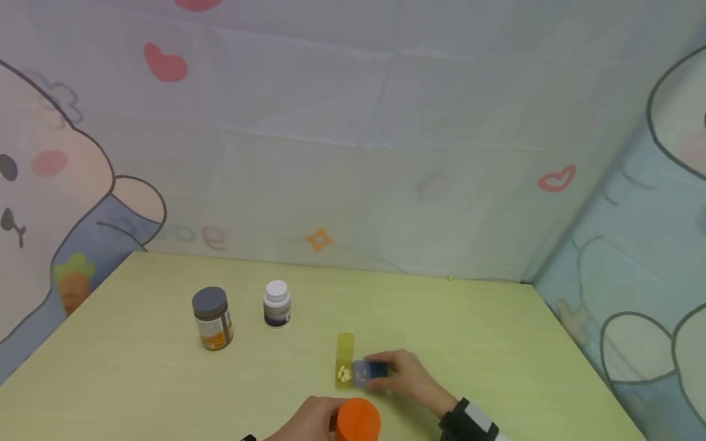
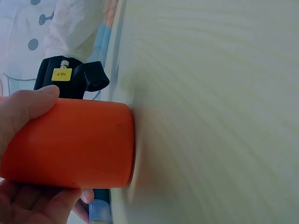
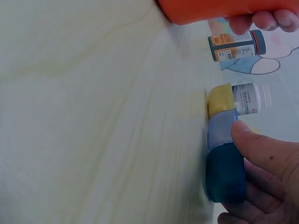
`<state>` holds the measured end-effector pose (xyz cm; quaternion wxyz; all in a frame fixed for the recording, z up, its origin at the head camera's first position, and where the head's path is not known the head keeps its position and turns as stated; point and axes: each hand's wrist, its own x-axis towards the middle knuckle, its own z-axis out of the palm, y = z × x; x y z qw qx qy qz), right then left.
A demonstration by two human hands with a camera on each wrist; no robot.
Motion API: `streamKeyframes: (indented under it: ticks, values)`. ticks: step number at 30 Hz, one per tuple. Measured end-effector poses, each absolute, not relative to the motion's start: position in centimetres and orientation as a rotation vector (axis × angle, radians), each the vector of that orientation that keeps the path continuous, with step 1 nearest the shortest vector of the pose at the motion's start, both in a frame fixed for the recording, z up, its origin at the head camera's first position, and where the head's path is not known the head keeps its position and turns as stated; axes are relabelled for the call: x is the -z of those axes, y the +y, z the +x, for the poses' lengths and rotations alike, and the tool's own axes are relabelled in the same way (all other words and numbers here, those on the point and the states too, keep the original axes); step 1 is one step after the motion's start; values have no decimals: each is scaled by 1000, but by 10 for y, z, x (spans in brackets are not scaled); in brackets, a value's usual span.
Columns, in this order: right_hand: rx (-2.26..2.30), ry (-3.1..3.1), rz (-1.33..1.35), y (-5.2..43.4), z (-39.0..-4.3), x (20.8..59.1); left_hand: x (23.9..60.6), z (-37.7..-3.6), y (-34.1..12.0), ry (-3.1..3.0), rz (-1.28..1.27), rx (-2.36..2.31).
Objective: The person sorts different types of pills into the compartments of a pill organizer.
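Here, the orange bottle is gripped by the left hand and the blue pill box pinched by the right hand, so both are best kept steady on the table.

Pale wooden table, cartoon-printed fabric walls

Soft, even, bright light; shadows faint.
Head view is slightly hazy; both wrist views show the surface smeared with blur, the nearby fingers soft.
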<state>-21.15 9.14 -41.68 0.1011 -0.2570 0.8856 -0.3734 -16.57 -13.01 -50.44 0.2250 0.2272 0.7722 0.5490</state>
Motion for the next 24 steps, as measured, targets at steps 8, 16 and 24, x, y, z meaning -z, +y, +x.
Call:
streamKeyframes:
  ticks: [8,16,24]
  values:
    - [1105,2610,-699,90,-211,417,440,-144,-147,2091,508,-1646]
    - [1121,2597,-758,87,-210,416,349,-125,-195,2549,656,-1676]
    - [1115,2604,-823,84,-209,414,333,-121,-265,2955,309,-1510]
